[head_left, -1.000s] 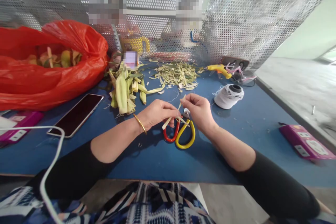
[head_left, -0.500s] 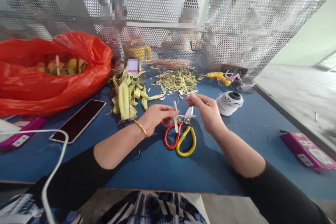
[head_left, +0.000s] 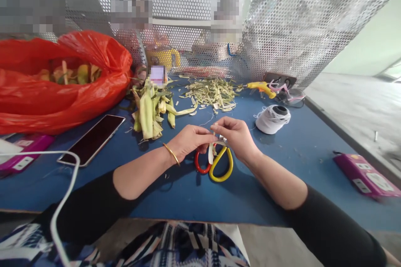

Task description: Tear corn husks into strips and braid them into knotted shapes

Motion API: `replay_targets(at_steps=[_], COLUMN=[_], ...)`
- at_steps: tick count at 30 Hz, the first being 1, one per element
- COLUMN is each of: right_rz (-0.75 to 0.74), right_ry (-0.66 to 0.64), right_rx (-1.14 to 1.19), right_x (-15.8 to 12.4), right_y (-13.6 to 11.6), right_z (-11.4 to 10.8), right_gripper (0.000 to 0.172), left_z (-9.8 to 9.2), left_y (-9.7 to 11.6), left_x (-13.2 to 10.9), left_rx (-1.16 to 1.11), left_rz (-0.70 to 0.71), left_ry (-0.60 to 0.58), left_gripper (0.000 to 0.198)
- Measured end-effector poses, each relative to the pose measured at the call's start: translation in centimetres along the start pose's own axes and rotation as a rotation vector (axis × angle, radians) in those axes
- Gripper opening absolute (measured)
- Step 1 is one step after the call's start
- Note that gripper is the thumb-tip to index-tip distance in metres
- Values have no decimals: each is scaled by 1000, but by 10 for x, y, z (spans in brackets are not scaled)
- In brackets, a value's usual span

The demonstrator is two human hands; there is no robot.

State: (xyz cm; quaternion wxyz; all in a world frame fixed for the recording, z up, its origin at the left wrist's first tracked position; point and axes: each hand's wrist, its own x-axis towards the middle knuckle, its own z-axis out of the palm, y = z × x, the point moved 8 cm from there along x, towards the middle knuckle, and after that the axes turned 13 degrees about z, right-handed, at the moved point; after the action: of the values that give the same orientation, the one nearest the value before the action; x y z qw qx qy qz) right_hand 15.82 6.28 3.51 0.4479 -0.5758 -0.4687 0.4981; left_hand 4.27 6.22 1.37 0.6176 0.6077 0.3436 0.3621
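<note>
My left hand (head_left: pixel 188 141) and my right hand (head_left: pixel 235 135) meet over the blue table (head_left: pixel 300 150), fingers pinched together on thin pale husk strips (head_left: pixel 211 152) that hang between them. Directly beneath lie scissors (head_left: pixel 216 163) with one red and one yellow handle loop. A gold bangle circles my left wrist. Behind my left hand lies a bunch of green-yellow corn husks (head_left: pixel 149 110). A pile of cut husk shreds (head_left: pixel 213 90) lies further back.
A red plastic bag (head_left: pixel 62 87) holding husks fills the left. A black phone (head_left: pixel 92 138), a white cable (head_left: pixel 62 200), purple power strips (head_left: pixel 365 170), a white thread spool (head_left: pixel 272 117) and a yellow glue gun (head_left: pixel 261 87) lie around. A perforated metal screen stands behind, with people beyond it.
My right hand, held up and away half a second ago, has come back down to my left hand, and both now pinch the strips close together above the scissors.
</note>
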Motion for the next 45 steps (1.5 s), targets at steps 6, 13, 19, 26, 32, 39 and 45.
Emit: replay_targets(at_steps=[6,13,19,26,32,39,45], right_rz=[-96,-51,35,-54,-444,-628,-490], right_ry=[153,97,6,62,360,308,203], right_rx=[-33,-88,-96,-220,-564,-907,-829], right_x=[-1,10,9,5,-18,-41,-28], right_y=[0,-6,-2,-2,-37,-39,-18], right_z=[-10,-17,-12,-7,-18,13,23], right_gripper=[21,32,37,22,13,30,33], left_z=[4,-12,-21,-10,-12,-19,-18], left_y=[2,-1,-2,-9,-8,1,-6], left_x=[-3,2,4,-1,1,5,5], left_rx=[27,-53,-117,-133,-254,-404,-410], left_rz=[-10,-6,-37,-125,-121,8,-3], left_ry=[-51,103,208,109,153,270,340], left_gripper=[19,24,30,19,19,15,29])
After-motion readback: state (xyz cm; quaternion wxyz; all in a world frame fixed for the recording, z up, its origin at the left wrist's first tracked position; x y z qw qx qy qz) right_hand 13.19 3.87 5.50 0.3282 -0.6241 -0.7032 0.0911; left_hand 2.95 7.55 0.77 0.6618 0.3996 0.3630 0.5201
